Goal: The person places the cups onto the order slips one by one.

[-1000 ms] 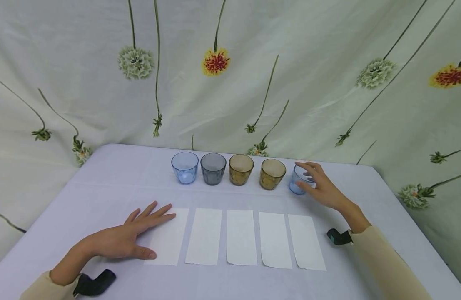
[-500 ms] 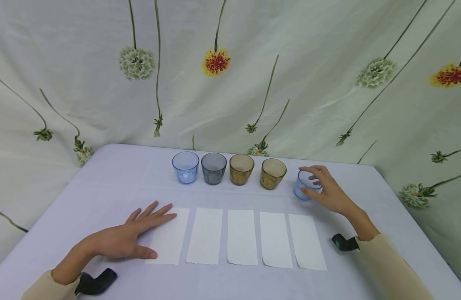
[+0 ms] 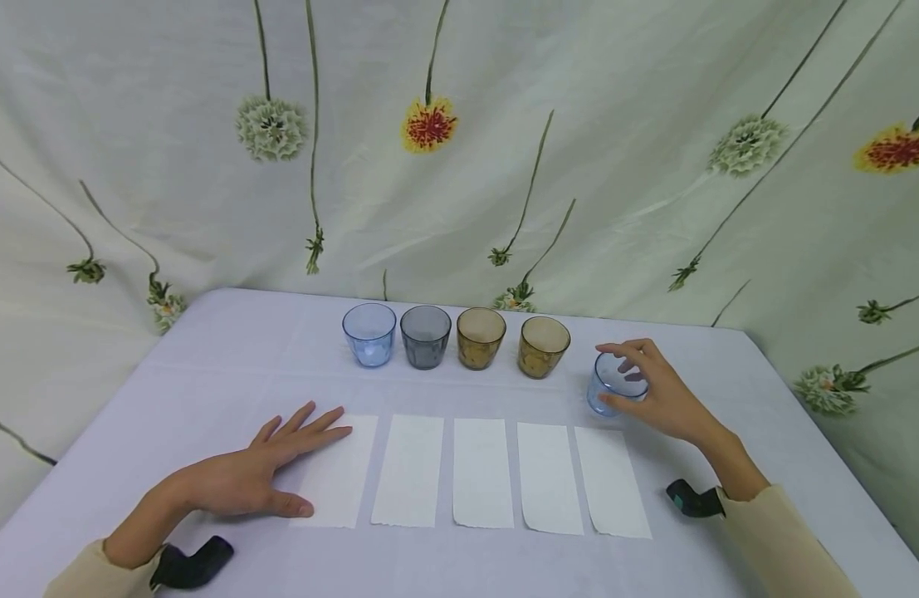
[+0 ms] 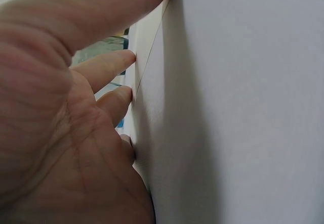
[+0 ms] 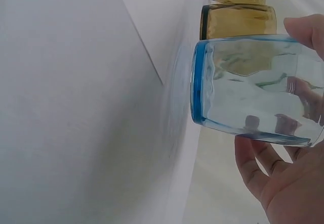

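Note:
My right hand (image 3: 664,403) grips a clear blue glass (image 3: 599,397) between the thumb and the fingers, behind the rightmost white paper slip (image 3: 614,486). In the right wrist view the blue glass (image 5: 238,82) has its thick base toward the tabletop; whether it touches the cloth I cannot tell. The left hand (image 3: 238,480) lies with fingers spread, its fingertips and thumb at the leftmost paper slip (image 3: 343,477). Seen from the left wrist, the palm of the left hand (image 4: 66,128) is bare and holds nothing.
Along the table's back stand another blue glass (image 3: 369,336), a grey glass (image 3: 425,339), a brown glass (image 3: 480,340) and a second brown glass (image 3: 543,349). Several paper slips lie in a row on the white tablecloth (image 3: 227,357). A flowered curtain (image 3: 608,166) hangs behind.
My right hand has drawn the blue glass toward me and slightly right, away from the row of glasses. The left hand has stayed in place.

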Motion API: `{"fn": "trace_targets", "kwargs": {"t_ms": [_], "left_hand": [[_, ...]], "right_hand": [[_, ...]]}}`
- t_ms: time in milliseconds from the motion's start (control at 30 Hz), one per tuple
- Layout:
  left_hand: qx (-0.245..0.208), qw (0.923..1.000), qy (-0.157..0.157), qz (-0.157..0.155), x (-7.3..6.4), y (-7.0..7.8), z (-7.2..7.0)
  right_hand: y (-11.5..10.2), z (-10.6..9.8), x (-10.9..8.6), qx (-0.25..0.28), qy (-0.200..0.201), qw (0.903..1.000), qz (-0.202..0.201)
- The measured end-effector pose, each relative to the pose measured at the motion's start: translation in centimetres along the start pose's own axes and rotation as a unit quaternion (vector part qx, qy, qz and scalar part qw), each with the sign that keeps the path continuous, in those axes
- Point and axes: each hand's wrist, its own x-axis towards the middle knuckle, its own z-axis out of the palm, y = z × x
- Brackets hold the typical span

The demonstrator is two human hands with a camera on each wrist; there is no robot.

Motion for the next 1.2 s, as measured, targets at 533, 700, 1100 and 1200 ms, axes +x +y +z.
{"fn": "trace_targets", "kwargs": {"t_ms": [533,700,1100,1200], "left_hand": [[-0.005,1.0000,0.000,0.007,0.0,-0.1,0.1],[0.004,1.0000,0.001,-0.001,0.0,-0.1,0.1],[0.002,1.0000,0.001,0.000,0.0,-0.2,0.1],[0.006,1.0000,0.002,0.000,0.0,-0.2,0.1]], "right_hand": [[-0.9,-0.1,-1.9,-0.006,0.008,0.9999,0.012],[-1.0,-0.2,-2.4,-0.017,0.009,0.9998,0.010],[-1.4,-0.4,-3.3,-0.019,0.003,0.9998,0.009],[-1.6,-0.3,-3.4,-0.016,0.000,0.9999,0.002]]}}
